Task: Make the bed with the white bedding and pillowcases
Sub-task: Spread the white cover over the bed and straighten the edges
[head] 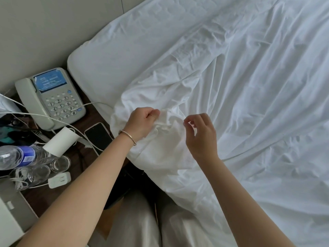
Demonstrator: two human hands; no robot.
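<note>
Head cam: left hand [142, 122] pinches duvet corner [165, 125], right hand [199, 134] loose; phone [53, 98], bottles [26, 157] nearby.

Soft, cool daylight fills the scene, brightest across the white bedding [249, 86] on the right, so that its creases show as faint grey-blue shadows and fine weave washes out in the palest patches. The dark worktop [92, 118] at the left lies dimmer, with small glints on the water bottle [21, 155] and a dull sheen on the phone screen [98, 135]. The wide-angle lens bends straight lines near the edges and stretches the forearms at the bottom, while the whole picture looks slightly soft.
</note>
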